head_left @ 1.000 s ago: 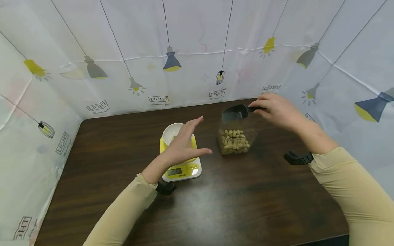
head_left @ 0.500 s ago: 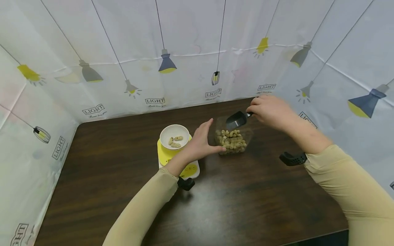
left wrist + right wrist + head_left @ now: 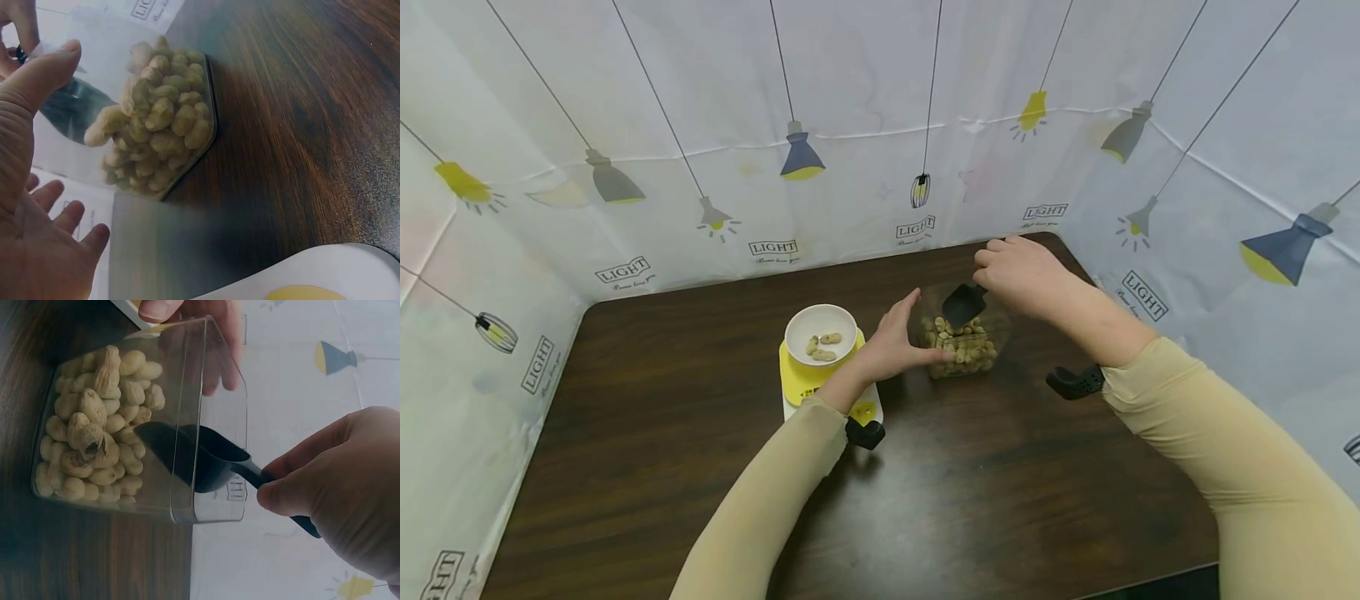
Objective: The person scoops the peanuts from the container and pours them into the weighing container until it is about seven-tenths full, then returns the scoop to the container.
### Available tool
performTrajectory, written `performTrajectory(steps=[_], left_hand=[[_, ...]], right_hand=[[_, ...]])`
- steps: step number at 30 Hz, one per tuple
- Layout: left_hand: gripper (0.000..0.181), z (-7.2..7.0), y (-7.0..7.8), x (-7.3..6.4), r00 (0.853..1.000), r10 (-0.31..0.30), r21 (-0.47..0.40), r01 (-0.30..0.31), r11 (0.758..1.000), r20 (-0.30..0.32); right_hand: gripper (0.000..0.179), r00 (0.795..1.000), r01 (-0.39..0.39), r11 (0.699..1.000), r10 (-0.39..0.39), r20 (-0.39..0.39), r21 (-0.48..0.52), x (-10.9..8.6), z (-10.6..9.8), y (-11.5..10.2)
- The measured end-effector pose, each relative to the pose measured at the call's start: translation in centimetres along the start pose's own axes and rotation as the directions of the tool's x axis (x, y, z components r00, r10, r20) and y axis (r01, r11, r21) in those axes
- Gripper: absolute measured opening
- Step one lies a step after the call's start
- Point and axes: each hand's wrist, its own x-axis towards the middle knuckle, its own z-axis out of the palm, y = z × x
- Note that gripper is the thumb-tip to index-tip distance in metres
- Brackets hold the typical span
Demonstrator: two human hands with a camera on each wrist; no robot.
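Note:
My right hand (image 3: pixel 1022 271) grips the handle of a black scoop (image 3: pixel 212 459) that points down inside a clear plastic container (image 3: pixel 182 509). The scoop's tip reaches the top of the unshelled peanuts (image 3: pixel 87 437) filling the container's lower part. At the container's left side is my left hand (image 3: pixel 891 343), thumb and fingers spread apart, thumb at the front and fingers farther back. Whether its fingers touch the wall cannot be told. To the left, a white bowl (image 3: pixel 801 354) with several peanuts (image 3: pixel 824 355) stands on a yellow and white kitchen scale (image 3: pixel 793 383), partly hidden by my left arm.
Everything stands on a dark wooden table (image 3: pixel 662 433). A white curtain (image 3: pixel 850 83) printed with lamps hangs close behind the table and along its sides.
My left hand has moved right, from in front of the scale to the container's side. The right hand has tilted the scoop and lowered it into the container.

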Motion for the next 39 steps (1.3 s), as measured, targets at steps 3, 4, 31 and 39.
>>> performTrajectory(steps=[3, 4, 31, 39], left_hand=[[0.115, 0.0, -0.3, 0.2, 1.000, 0.014, 0.000, -0.014, 1.000, 0.002], [0.115, 0.0, -0.4, 0.3, 1.000, 0.022, -0.005, -0.022, 1.000, 0.000], [0.111, 0.1, -0.6, 0.9, 0.999, 0.042, -0.002, -0.042, 0.999, -0.016], [0.110, 0.1, -0.6, 1.1, 0.999, 0.052, -0.005, -0.052, 0.999, -0.015]], right_hand=[[0.010, 1.000, 0.001, 1.000, -0.001, 0.001, -0.009, 0.2, 0.0, -0.2], [0.010, 1.000, 0.002, 1.000, -0.002, -0.001, -0.009, 0.3, 0.0, -0.2], [0.021, 0.985, -0.056, 0.977, 0.020, 0.173, 0.204, -0.5, 0.0, -0.4], [0.020, 0.975, -0.071, 0.953, 0.004, 0.223, 0.294, -0.7, 0.2, 0.4]])
